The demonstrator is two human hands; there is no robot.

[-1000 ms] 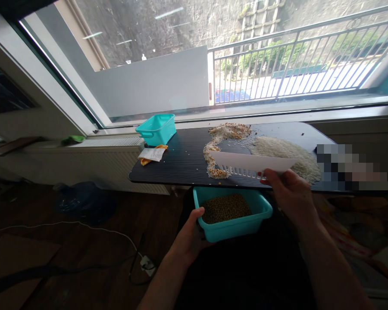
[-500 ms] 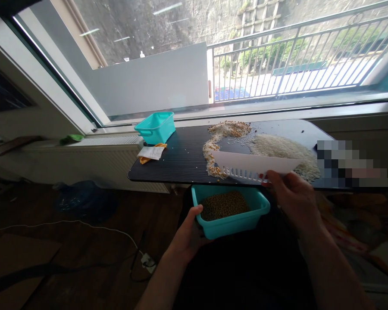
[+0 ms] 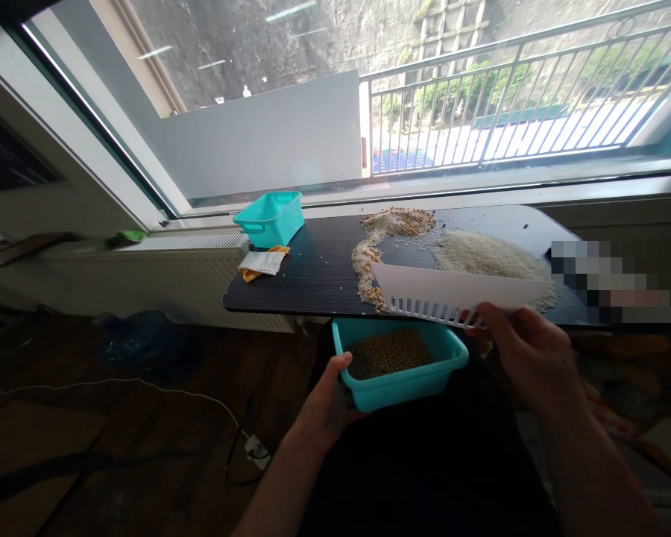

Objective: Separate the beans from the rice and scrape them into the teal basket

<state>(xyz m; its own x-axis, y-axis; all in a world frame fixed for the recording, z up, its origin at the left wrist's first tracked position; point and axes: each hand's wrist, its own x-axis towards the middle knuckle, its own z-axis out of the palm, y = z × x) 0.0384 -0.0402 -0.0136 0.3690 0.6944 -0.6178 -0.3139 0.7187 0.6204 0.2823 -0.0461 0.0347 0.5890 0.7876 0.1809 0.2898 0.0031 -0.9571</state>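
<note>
My left hand (image 3: 329,395) grips the left end of a teal plastic basket (image 3: 411,393), its thumb over the rim. Small brownish beans (image 3: 390,353) cover the bottom of that basket, which sits against the front edge of the dark tabletop (image 3: 318,280). Between the fingers of my right hand (image 3: 531,347) is a white sheet with a row of slots (image 3: 452,289) along its lower edge, tilted over the table's front edge. Its left end touches a curved trail of mixed rice and beans (image 3: 367,265). Behind the sheet lies a heap of white rice (image 3: 486,257).
A second teal basket (image 3: 272,220) stands at the back left, with a folded white and orange cloth (image 3: 264,262) before it. A blurred patch (image 3: 615,283) covers the table's right end. The window (image 3: 246,149) rises behind; a power strip (image 3: 257,451) lies on the floor.
My right hand has moved right and slightly down with the slotted sheet, whose left end has also shifted slightly right. My left hand and the basket of beans have hardly moved.
</note>
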